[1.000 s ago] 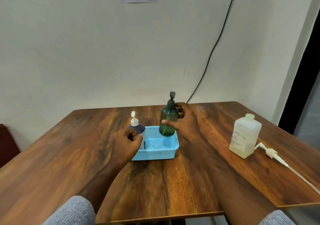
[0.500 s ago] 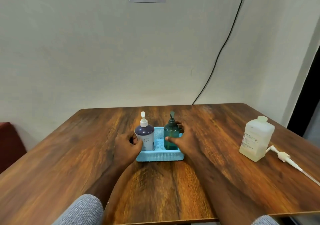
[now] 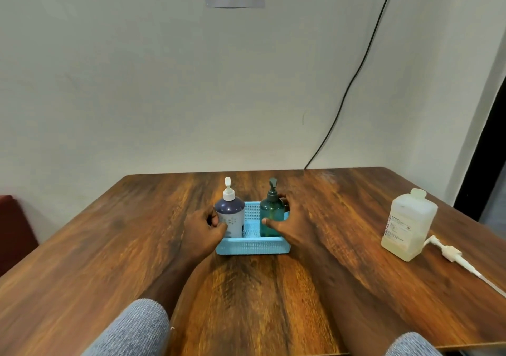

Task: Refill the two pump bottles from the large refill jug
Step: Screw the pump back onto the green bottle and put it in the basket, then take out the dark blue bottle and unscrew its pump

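From the head view, both pump bottles stood upright in the blue basket. The left hand curled round the purple bottle at the basket's left end; the right hand gripped the green bottle at its right end. The refill jug stood well right of the basket, uncapped, a loose pump beside it.

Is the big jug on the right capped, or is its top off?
Capped: the refill jug stands upright with a pale cap on its neck. A loose white pump lies on the table beside it.
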Demonstrator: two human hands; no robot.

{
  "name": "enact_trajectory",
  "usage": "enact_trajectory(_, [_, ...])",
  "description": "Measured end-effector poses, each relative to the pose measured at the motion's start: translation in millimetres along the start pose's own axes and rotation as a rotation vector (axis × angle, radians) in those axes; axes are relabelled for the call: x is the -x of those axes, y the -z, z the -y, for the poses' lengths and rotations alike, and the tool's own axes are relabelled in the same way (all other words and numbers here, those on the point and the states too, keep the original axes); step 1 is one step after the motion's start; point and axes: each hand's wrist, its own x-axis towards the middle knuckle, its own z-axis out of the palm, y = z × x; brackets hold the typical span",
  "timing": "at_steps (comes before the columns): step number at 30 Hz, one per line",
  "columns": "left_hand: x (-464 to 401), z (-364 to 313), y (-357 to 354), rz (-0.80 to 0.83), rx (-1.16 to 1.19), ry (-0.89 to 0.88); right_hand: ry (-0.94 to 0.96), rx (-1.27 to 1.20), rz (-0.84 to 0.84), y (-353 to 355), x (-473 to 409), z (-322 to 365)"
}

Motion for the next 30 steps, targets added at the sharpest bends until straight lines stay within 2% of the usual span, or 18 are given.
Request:
enact_trajectory(2, [-2.4, 6.7, -0.2, -0.013, 0.017, 0.008, 0.011, 0.018, -0.059, 0.1, 3.5, -0.4])
enact_trajectory(4, [-4.5, 12.4, 1.6, -0.026, 0.036, 0.031, 0.038, 0.082, -0.206, -1.4, 8.0, -1.4])
enact_trajectory(8, [-10.0, 18.9, 7.2, -0.055, 0.096, 0.067, 0.241, 0.152, -0.398, -5.4, 28.8, 18.1])
enact_trajectory(11, [-14.9, 20.4, 13.0, -0.078, 0.156, 0.078, 0.364, 0.204, -0.346, -16.9, 35.3, 44.7])
enact_trajectory(16, [-17.2, 18.2, 27.2, -0.075, 0.187, 0.071, 0.183, 0.233, -0.023, -47.7, 19.6, 77.3])
enact_trajectory(19, [-15.3, 16.7, 33.5, -0.049, 0.175, 0.078, 0.094, 0.239, 0.060, -63.1, 9.5, 81.3])
enact_trajectory(23, [-13.0, 15.2, 37.8, 0.017, 0.173, 0.082, 0.062, 0.250, 0.066, -70.9, 3.3, 80.2])
enact_trajectory(26, [-11.4, 10.6, 40.3, 0.049, 0.210, 0.062, 0.068, 0.181, 0.002, -70.1, 4.3, 77.5])
enact_trajectory(30, [-9.1, -3.1, 45.0, 0.015, 0.279, 0.030, 0.135, 0.019, -0.132, -53.1, 15.1, 82.3])
